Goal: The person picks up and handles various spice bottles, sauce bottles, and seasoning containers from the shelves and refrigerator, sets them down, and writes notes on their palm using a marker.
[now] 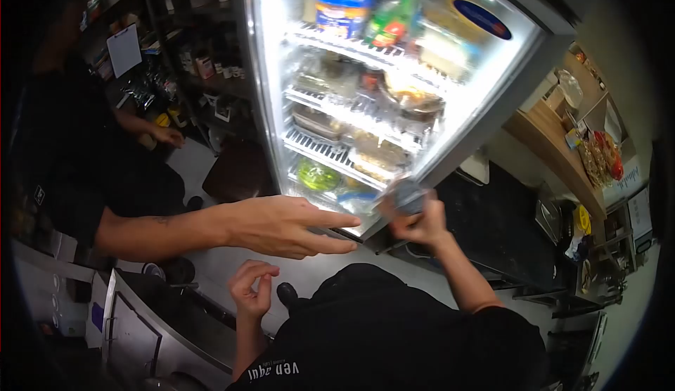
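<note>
My right hand (427,223) grips a small container with a dark grey top (408,197), blurred by motion, in front of the lower right corner of a lit refrigerator (457,134). My left hand (252,285) is raised near my body, its fingers curled, with nothing visible in them. Just above it, a co-worker's outstretched hand (292,226) points toward the refrigerator and my right hand. On the wire shelves are a green bottle (394,15), a jar with a blue label (342,15), several clear food containers (320,120) and something bright green (318,174).
The co-worker in black (70,145) stands at my left. A steel counter unit (133,328) is at lower left. Dark shelving (190,53) with a clipboard (124,50) stands behind. To the right are a black worktop (485,215) and a wooden shelf (548,141) with packets.
</note>
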Available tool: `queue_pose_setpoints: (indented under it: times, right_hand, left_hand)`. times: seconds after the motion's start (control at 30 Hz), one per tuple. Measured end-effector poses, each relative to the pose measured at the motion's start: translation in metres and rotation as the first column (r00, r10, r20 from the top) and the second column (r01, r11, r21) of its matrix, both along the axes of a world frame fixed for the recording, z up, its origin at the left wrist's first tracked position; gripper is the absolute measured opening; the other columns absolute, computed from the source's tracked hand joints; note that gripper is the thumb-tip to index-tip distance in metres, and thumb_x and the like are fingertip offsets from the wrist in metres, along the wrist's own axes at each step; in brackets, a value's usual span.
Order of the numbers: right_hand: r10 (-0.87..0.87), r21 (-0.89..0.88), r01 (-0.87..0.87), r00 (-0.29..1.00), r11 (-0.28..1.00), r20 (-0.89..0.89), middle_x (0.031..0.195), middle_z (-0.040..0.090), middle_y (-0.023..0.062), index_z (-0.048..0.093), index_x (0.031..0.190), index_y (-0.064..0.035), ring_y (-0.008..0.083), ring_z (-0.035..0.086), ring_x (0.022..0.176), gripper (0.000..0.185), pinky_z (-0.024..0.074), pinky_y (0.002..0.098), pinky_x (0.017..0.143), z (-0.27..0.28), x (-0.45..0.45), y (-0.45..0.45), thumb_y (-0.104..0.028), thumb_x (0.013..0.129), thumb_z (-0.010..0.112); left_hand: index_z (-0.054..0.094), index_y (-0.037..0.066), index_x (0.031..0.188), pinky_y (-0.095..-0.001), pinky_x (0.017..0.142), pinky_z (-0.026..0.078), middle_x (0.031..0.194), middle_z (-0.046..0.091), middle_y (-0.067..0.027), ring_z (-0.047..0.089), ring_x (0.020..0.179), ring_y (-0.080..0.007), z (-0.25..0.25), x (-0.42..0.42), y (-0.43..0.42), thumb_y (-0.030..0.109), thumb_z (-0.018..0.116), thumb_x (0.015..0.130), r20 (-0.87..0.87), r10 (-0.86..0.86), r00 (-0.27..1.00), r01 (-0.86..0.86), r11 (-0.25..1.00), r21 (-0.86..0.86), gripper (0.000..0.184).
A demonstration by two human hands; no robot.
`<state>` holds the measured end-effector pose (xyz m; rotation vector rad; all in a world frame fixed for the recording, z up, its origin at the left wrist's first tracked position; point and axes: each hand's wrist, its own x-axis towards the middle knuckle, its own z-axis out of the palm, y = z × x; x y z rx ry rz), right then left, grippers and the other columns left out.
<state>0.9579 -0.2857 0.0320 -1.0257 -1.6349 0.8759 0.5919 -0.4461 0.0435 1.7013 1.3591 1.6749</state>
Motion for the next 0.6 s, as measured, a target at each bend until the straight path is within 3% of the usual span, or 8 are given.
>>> queue_pose_setpoints:
  times: [0.1,0.13,0.27,0.37,0.43,0.47,0.5,0.6]
  right_hand:
    - [-0.401,0.099,0.440,0.875,0.893,-0.273,0.119,0.055,0.0093,0.044,0.130,-0.0028,0.0205,0.058,0.101,0.076,0.0495,0.0326,0.086,-0.005,0.140,0.018,-0.025,0.068,0.082]
    - [-0.522,0.519,0.543,0.828,0.660,-0.202,0.126,0.049,0.0131,0.041,0.134,-0.0014,0.0227,0.054,0.106,0.077,0.0460,0.0333,0.090,0.067,0.137,0.008,-0.026,0.073,0.081]
    - [-0.685,0.328,0.798,0.603,0.507,-0.408,0.124,0.053,0.0161,0.044,0.130,0.0051,0.0226,0.052,0.107,0.070,0.0421,0.0354,0.094,0.131,0.285,0.066,-0.030,0.080,0.078]
    - [-0.740,0.463,0.670,0.671,0.581,-0.043,0.120,0.057,0.0173,0.048,0.129,0.0068,0.0219,0.057,0.102,0.068,0.0479,0.0335,0.087,0.133,0.438,0.159,-0.028,0.079,0.079]
    - [-0.861,0.404,0.784,0.509,0.471,0.016,0.117,0.061,0.0187,0.058,0.120,0.0073,0.0196,0.060,0.103,0.059,0.0521,0.0367,0.086,0.132,0.470,0.205,-0.032,0.080,0.077]
    - [-0.933,0.605,0.716,0.325,0.348,0.152,0.112,0.065,0.0191,0.059,0.118,0.0084,0.0208,0.064,0.097,0.065,0.0547,0.0380,0.079,0.130,0.498,0.232,-0.039,0.079,0.077]
    - [-0.905,0.626,0.680,0.414,0.381,0.101,0.105,0.067,0.0194,0.058,0.120,0.0076,0.0233,0.067,0.087,0.070,0.0555,0.0377,0.074,0.116,0.531,0.263,-0.043,0.076,0.078]
    - [-0.965,0.629,0.733,0.214,0.259,0.149,0.098,0.069,0.0193,0.061,0.117,0.0046,0.0261,0.069,0.081,0.066,0.0556,0.0393,0.071,0.103,0.554,0.320,-0.046,0.077,0.076]
  left_hand:
    - [0.068,0.001,0.080,-0.0294,0.060,0.050,0.074,0.065,-0.0114,0.064,0.065,-0.0210,0.006,0.052,0.006,-0.007,0.056,0.072,-0.064,-0.047,0.997,0.045,0.998,-0.035,0.017]
    - [0.068,0.002,0.081,-0.0299,0.060,0.050,0.074,0.066,-0.0111,0.064,0.065,-0.0219,0.010,0.067,0.010,-0.006,0.057,0.071,-0.112,-0.081,0.990,0.076,0.996,-0.054,0.017]
    - [0.069,0.004,0.082,-0.0313,0.059,0.050,0.075,0.066,-0.0090,0.064,0.064,-0.0231,0.020,0.114,0.023,-0.005,0.059,0.070,-0.271,-0.066,0.960,0.072,0.997,0.011,0.017]
    - [0.070,0.006,0.084,-0.0319,0.058,0.049,0.077,0.066,-0.0066,0.063,0.063,-0.0223,0.019,0.133,0.006,-0.002,0.061,0.070,-0.282,0.031,0.959,-0.034,0.999,-0.006,0.019]
    - [0.069,0.007,0.085,-0.0310,0.057,0.048,0.077,0.067,-0.0050,0.063,0.062,-0.0206,0.008,0.140,-0.004,0.000,0.062,0.071,-0.296,0.012,0.955,-0.032,0.997,-0.063,0.017]
    - [0.069,0.008,0.085,-0.0300,0.056,0.047,0.078,0.067,-0.0034,0.062,0.060,-0.0192,0.002,0.142,-0.010,0.002,0.062,0.073,-0.305,0.039,0.952,-0.063,0.995,-0.071,0.016]
    - [0.069,0.008,0.085,-0.0300,0.056,0.047,0.078,0.067,-0.0034,0.062,0.060,-0.0192,0.002,0.142,-0.017,0.002,0.062,0.073,-0.303,0.087,0.949,-0.118,0.989,-0.084,0.016]
    - [0.069,0.009,0.085,-0.0295,0.056,0.047,0.077,0.066,-0.0024,0.061,0.058,-0.0179,0.005,0.140,-0.030,0.002,0.062,0.074,-0.316,0.172,0.933,-0.225,0.964,-0.142,0.015]
